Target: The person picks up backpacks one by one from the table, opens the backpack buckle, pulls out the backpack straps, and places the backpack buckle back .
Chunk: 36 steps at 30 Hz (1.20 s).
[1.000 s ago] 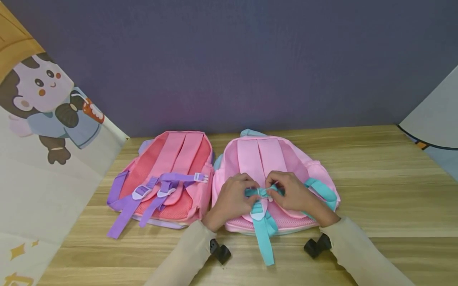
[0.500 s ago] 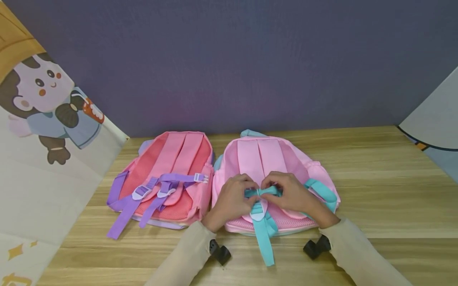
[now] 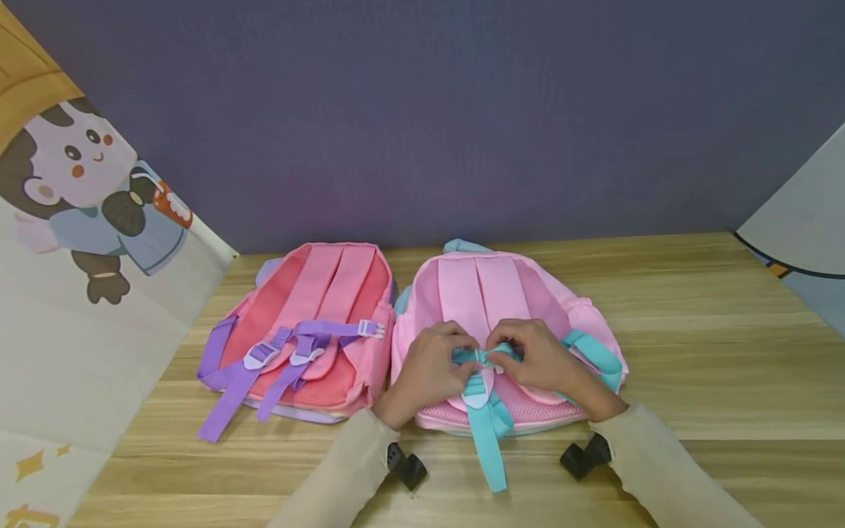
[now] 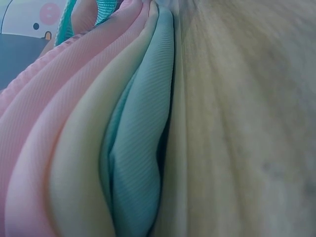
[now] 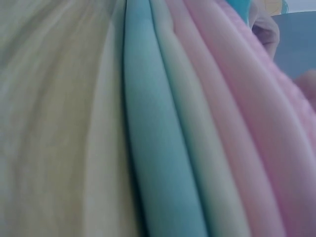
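A light pink backpack (image 3: 458, 282) lies on the table with its shoulder straps facing up. Over its lower middle, my left hand (image 3: 429, 370) pinches a teal webbing strap (image 3: 465, 356) between thumb and fingers. From the other side my right hand (image 3: 541, 356) pinches the same teal webbing, close to my left fingertips. A small whitish bit shows between the hands, mostly covered by fingers. Below them hang a white strap adjuster (image 3: 475, 398) and a loose teal strap end (image 3: 487, 447). Both wrist views mainly show the backpack's side (image 4: 74, 133), with the hands barely visible at the top.
Left of it lies a darker pink backpack (image 3: 323, 293), its purple straps (image 3: 330, 327) crossed over the front, one ending in a white buckle (image 3: 370, 328). A teal side strap (image 3: 597, 352) loops out on the right. Behind the wooden table (image 3: 713, 352) rises a dark wall (image 3: 462, 125).
My right fingers shifted slightly left toward the left hand, then back right, and the teal webbing between them twisted a little. My left hand and both backpacks stayed put.
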### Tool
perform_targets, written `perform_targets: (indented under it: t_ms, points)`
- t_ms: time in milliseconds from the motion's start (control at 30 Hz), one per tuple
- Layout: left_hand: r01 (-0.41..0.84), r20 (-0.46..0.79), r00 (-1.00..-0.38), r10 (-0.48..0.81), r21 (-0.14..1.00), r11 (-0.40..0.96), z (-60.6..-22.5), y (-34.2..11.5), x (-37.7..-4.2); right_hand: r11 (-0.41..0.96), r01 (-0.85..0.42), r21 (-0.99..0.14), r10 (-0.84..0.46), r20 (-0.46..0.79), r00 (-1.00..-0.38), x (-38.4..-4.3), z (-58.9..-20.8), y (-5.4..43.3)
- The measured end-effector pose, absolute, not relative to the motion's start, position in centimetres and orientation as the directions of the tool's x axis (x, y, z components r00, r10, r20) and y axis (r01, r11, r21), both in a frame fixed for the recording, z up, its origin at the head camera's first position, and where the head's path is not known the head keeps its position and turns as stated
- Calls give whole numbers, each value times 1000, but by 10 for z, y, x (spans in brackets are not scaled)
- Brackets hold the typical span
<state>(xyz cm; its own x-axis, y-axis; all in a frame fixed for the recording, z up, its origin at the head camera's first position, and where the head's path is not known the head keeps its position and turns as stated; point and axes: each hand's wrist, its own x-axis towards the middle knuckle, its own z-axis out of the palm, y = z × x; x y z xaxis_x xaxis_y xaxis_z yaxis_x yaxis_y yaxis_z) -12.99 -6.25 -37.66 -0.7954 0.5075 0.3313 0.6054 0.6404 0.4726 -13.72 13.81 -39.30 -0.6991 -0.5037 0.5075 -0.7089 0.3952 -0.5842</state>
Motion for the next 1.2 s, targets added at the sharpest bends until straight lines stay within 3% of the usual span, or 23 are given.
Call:
perform_targets:
  t_ms: [733, 933, 1200]
  points:
    - [602, 341, -798, 497, 486, 634, -375, -62, -129, 353, -640, -682, -496, 443, -747, -137, -389, 140]
    - [592, 322, -805, 498, 484, 644, -375, -62, -128, 338, -676, -655, -517, 471, -714, -139, -393, 140]
    - [596, 324, -803, 500, 477, 646, -375, -62, -128, 393, -660, -641, -513, 443, -736, -138, -392, 140]
